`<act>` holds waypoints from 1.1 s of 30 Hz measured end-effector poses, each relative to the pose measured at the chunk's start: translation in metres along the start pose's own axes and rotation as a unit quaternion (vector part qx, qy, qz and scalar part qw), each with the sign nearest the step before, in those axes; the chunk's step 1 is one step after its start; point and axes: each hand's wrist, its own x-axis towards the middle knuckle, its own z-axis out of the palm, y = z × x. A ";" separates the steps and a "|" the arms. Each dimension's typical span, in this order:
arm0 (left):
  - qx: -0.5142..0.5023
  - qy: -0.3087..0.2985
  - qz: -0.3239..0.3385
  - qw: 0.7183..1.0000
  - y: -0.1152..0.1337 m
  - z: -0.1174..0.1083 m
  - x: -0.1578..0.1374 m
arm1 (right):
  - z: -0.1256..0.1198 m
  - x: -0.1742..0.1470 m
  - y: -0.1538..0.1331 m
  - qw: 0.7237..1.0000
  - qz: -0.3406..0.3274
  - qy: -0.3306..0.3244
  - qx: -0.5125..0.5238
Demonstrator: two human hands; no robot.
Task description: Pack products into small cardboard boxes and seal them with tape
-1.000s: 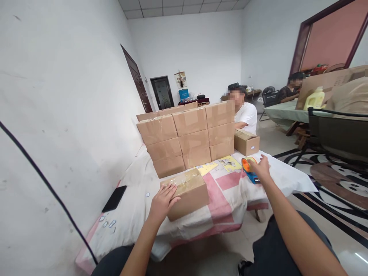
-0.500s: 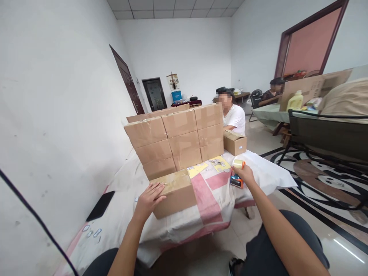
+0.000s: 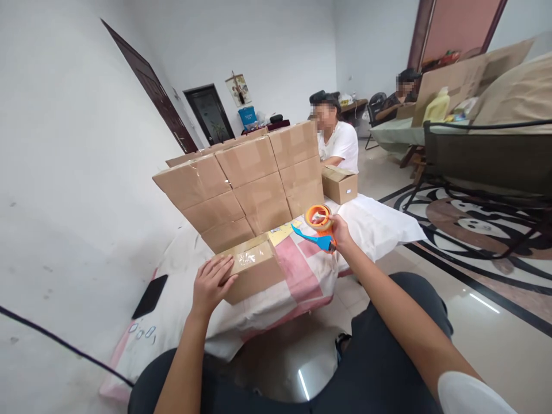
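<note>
A closed cardboard box lies on the cloth-covered table in front of me, with shiny clear tape on its top. My left hand rests flat on the left end of that box, fingers stretched out. To the box's right, my right hand grips an orange and blue tape dispenser in the air over the table's edge. The dispenser's roll faces me, and its blue part points left. Behind the box rises a stacked wall of taped cardboard boxes.
A smaller box with slightly raised flaps stands right of the stack, near a person in a white shirt. A black flat object lies at the table's left. Another person sits far right, beyond a dark folding chair.
The tape dispenser has turned in my right hand, so its roll and blue part now face me. My left hand stays on the box. The view has tilted down and shifted.
</note>
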 end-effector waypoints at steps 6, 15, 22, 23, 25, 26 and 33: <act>-0.158 0.044 -0.035 0.986 0.108 -0.001 0.074 | 0.021 -0.025 -0.035 0.958 0.053 -0.242 0.145; -0.606 -0.140 -0.268 0.736 0.165 0.014 0.171 | 0.024 -0.054 -0.060 0.869 0.059 -0.399 0.286; -0.685 -0.117 -0.319 0.645 0.173 0.018 0.167 | 0.017 -0.051 -0.067 0.864 0.071 -0.426 0.261; -0.687 -0.122 -0.317 0.642 0.172 0.020 0.167 | 0.017 -0.051 -0.070 0.867 0.082 -0.420 0.257; -0.661 -0.114 -0.316 0.671 0.169 0.023 0.168 | 0.016 -0.052 -0.074 0.878 0.100 -0.399 0.243; -0.622 -0.088 -0.322 0.708 0.168 0.025 0.166 | 0.017 -0.053 -0.076 0.890 0.104 -0.376 0.237; -0.435 -0.046 -0.255 0.862 0.199 0.043 0.137 | 0.035 -0.057 -0.071 0.972 0.004 -0.093 0.217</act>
